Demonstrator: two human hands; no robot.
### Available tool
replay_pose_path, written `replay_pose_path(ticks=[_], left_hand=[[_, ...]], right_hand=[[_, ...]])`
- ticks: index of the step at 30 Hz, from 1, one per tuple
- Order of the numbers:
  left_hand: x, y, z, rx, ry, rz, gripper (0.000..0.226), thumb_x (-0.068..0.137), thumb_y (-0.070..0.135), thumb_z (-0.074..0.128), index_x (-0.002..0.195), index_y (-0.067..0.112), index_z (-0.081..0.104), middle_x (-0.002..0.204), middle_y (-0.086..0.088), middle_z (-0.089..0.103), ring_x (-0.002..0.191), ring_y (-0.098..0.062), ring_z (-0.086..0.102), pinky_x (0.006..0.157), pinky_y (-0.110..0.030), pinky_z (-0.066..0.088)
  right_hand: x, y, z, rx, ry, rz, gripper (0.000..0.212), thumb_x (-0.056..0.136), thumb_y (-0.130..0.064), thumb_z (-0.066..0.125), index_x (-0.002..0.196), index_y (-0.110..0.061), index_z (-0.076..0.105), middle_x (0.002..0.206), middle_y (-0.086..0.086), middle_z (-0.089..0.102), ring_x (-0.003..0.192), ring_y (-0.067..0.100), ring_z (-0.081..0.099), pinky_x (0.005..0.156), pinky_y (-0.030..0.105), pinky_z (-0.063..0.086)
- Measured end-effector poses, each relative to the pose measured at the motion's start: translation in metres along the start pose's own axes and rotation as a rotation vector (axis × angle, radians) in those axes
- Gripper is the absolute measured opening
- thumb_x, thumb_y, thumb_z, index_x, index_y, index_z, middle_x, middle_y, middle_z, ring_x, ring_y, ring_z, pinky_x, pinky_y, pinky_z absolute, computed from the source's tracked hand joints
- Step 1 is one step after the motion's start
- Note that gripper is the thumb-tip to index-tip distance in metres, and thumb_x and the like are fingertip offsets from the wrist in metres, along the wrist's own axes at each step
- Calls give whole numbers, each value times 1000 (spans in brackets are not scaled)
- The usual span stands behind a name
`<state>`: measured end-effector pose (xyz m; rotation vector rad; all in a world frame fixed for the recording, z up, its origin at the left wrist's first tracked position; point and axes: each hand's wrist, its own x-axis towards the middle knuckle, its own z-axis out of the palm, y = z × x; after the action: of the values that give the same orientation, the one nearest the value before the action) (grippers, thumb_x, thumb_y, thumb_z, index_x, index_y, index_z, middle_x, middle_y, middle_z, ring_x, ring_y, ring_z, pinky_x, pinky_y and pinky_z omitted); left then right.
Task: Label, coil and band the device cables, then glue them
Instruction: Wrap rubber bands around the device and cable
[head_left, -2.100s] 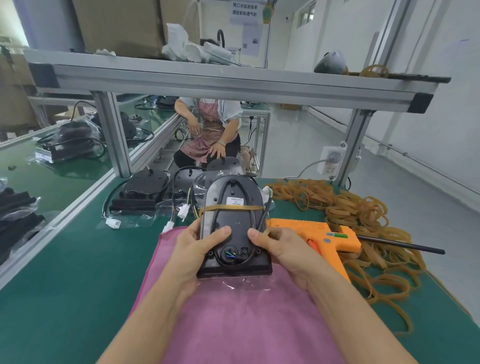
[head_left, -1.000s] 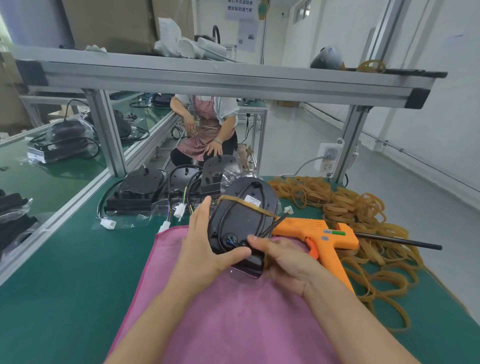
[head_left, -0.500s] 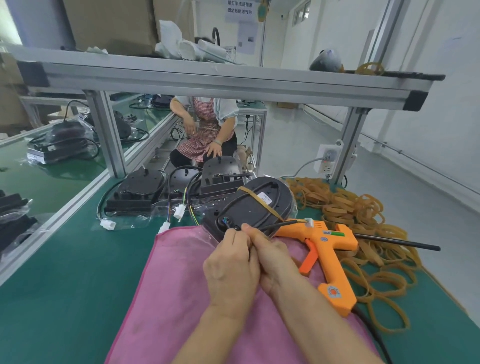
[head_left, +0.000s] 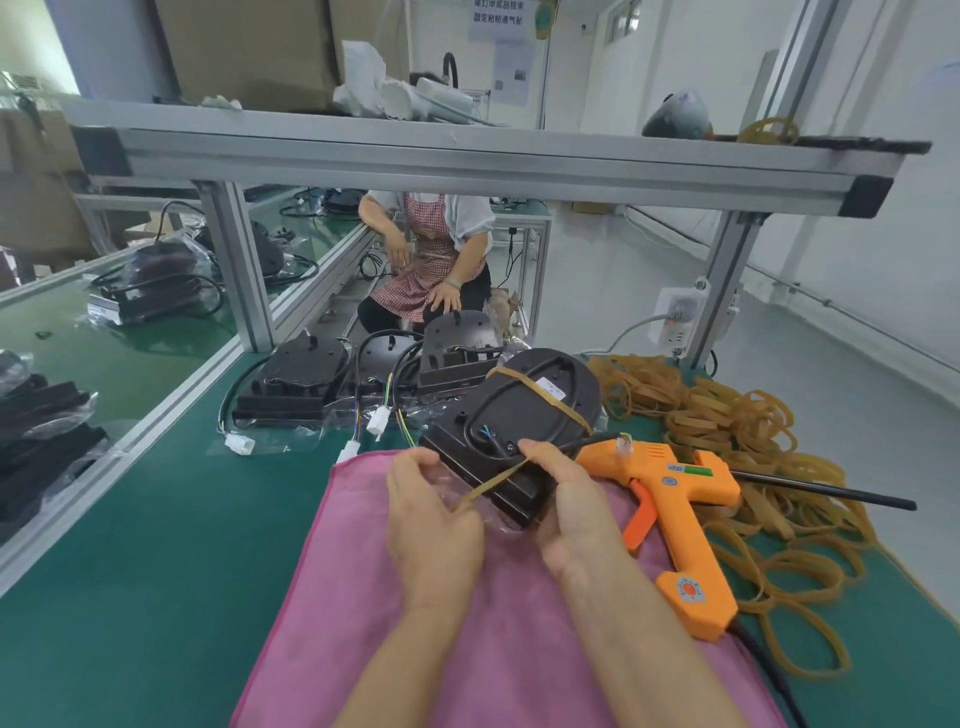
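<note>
Head view: two hands, left hand (head_left: 434, 525) and right hand (head_left: 574, 506), stretch one rubber band (head_left: 496, 480) (one device (head_left: 519, 421)).

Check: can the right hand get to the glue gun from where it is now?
Probably yes. The orange glue gun lies uncovered on the pink cloth, just right of the right hand, nothing between them. But that hand is pinching a rubber band at the black device, so it must let go first.

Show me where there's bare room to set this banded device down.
Bare patches: the pink cloth near you, and the green mat left of it. Crowded: the rubber bands and glue gun to the right, other devices behind.
</note>
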<state>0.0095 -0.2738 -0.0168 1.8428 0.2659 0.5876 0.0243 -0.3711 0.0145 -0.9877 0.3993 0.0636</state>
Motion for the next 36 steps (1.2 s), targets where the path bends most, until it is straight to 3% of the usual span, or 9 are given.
replay_pose_path(ticks=[6, 12, 15, 18, 22, 25, 28, 31, 36], left_hand=[[15, 5, -37, 240, -4, 344, 56, 58, -4, 46, 105, 12, 72, 107, 3, 67, 100, -22, 56, 86, -27, 37], [31, 11, -42, 208, -73, 211, 42, 61, -15, 55, 78, 16, 78, 67, 10, 70, 72, -11, 64, 65, -11, 39], [24, 2, -42, 151, -203, 231, 52, 63, -19, 51, 95, 15, 75, 83, 14, 69, 87, -13, 67, 85, -20, 50], [11, -13, -46, 226, -344, 369, 58, 69, -1, 49, 120, 19, 65, 110, 17, 62, 112, -11, 57, 114, -34, 22], [22, -14, -62, 373, -422, 700, 59, 65, -1, 51, 120, 13, 66, 121, 9, 63, 113, -15, 59, 115, -34, 12], [37, -1, -69, 530, -338, 1048, 36, 77, 2, 44, 90, 14, 76, 99, 4, 72, 88, -19, 68, 96, -43, 32], [39, 17, -63, 332, -260, 897, 26, 74, 3, 44, 68, 18, 64, 78, 11, 63, 72, -12, 54, 82, -36, 37], [27, 15, -56, 280, -137, 802, 18, 81, 10, 50, 68, 16, 61, 77, 13, 61, 68, -9, 45, 78, -30, 37], [21, -2, -57, 332, 24, 1044, 14, 97, 18, 47, 84, 20, 51, 79, 4, 67, 70, -14, 55, 76, -31, 40]], right_hand=[[0, -7, -18, -363, 19, -246, 30, 42, -24, 71, 66, -8, 72, 67, 9, 68, 67, 24, 62, 66, 37, 51], [-2, -7, -24, -360, 1, -205, 14, 46, -18, 70, 58, -12, 65, 64, 11, 61, 65, 25, 57, 63, 33, 44], [0, -15, -31, -254, -37, -101, 29, 43, -15, 68, 70, -6, 62, 77, 19, 58, 71, 31, 55, 66, 38, 45], [-2, -24, -39, -223, -94, -25, 21, 40, -14, 66, 58, -10, 59, 74, 18, 57, 63, 31, 57, 62, 38, 47], [-3, -34, -50, -268, -176, -23, 36, 29, -15, 69, 62, -9, 56, 75, 19, 54, 64, 31, 54, 59, 34, 45], [-8, -42, -51, -400, -212, -107, 24, 26, -20, 67, 47, -15, 57, 59, 11, 51, 50, 24, 50, 51, 27, 41], [-10, -42, -47, -397, -254, -63, 21, 31, -21, 67, 50, -18, 59, 62, 10, 55, 53, 23, 53, 56, 29, 41], [-8, -45, -40, -284, -266, -43, 13, 37, -15, 64, 48, -20, 58, 59, 6, 58, 50, 22, 58, 54, 28, 45], [-9, -37, -35, -248, -277, -43, 21, 37, -18, 66, 57, -16, 61, 74, 14, 60, 67, 29, 58, 67, 36, 45]])
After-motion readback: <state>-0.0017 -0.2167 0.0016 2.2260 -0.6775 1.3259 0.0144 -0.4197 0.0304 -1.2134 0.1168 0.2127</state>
